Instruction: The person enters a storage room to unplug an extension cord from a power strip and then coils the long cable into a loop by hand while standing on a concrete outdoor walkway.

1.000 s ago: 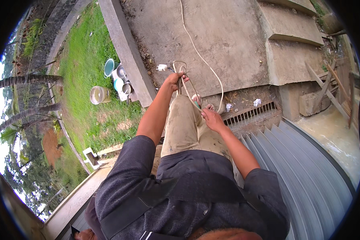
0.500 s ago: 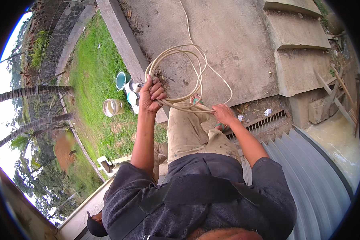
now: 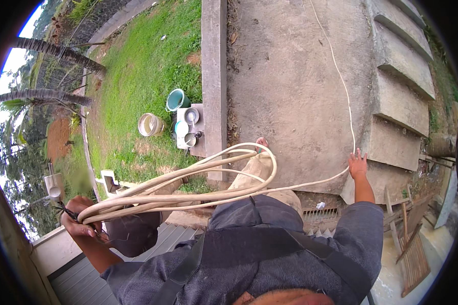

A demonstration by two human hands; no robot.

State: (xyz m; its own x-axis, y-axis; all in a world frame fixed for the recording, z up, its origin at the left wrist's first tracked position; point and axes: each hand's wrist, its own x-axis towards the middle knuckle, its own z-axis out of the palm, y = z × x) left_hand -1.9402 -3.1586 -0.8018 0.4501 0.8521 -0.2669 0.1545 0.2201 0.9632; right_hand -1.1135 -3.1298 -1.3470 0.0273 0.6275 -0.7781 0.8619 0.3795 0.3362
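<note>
A cream-coloured cable (image 3: 224, 197) is gathered in several long loops stretched across in front of my body. At the lower left, my left hand (image 3: 79, 216) is closed around one end of the loops, with thin dark strands beside its fingers. My right hand (image 3: 358, 165), arm stretched out to the right, is at the single strand where it bends. Some of its fingers are extended, and the exact grip is partly hidden. From there the strand runs away up the concrete. The loops pass over my trousers and one foot.
Beside a low concrete curb (image 3: 215, 76), a green bucket (image 3: 177, 100), a cream bucket (image 3: 150, 124) and several small containers stand on grass. Concrete steps (image 3: 399, 101) rise at right, above a drain grate (image 3: 321, 217) and wooden pieces (image 3: 414, 249). A person's dark cap (image 3: 135, 231) is close at left.
The round coil has been drawn out into long loops. My left hand has swung down and left; my right has moved far right with the strand. The view has turned.
</note>
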